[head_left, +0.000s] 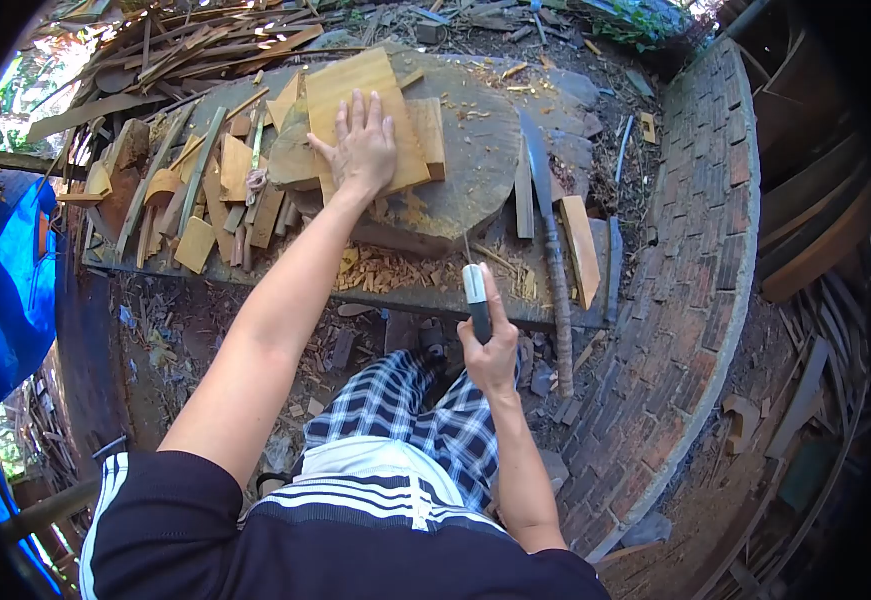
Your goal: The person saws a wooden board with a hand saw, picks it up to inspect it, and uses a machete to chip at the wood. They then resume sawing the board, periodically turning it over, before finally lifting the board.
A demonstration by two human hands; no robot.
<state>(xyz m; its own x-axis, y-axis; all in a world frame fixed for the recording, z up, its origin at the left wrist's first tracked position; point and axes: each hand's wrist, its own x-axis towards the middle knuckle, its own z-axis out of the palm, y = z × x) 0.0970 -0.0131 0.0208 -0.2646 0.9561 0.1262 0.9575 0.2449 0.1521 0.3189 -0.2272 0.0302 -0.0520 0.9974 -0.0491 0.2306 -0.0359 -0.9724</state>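
My left hand (364, 150) lies flat with fingers spread, pressing on a yellowish wooden board (353, 78). Beneath that board, a second wood block (432, 138) sticks out to the right, and both rest on a round chopping stump (481, 170). In my right hand (494, 350) is a handsaw (476, 290) with a grey and dark handle, gripped with the index finger stretched along it. Its thin blade shows nearly edge-on, pointing away from me toward the stump's front edge. To the right of the stump lies a long-bladed knife (554, 240) with a wrapped handle.
Wood offcuts (196, 245) crowd the bench's left side, and chips (386, 272) are scattered before the stump. A pale wood strip (580, 250) lies beside the knife. The low brick wall (696, 230) curves along the right. A blue tarp (11, 290) hangs at far left.
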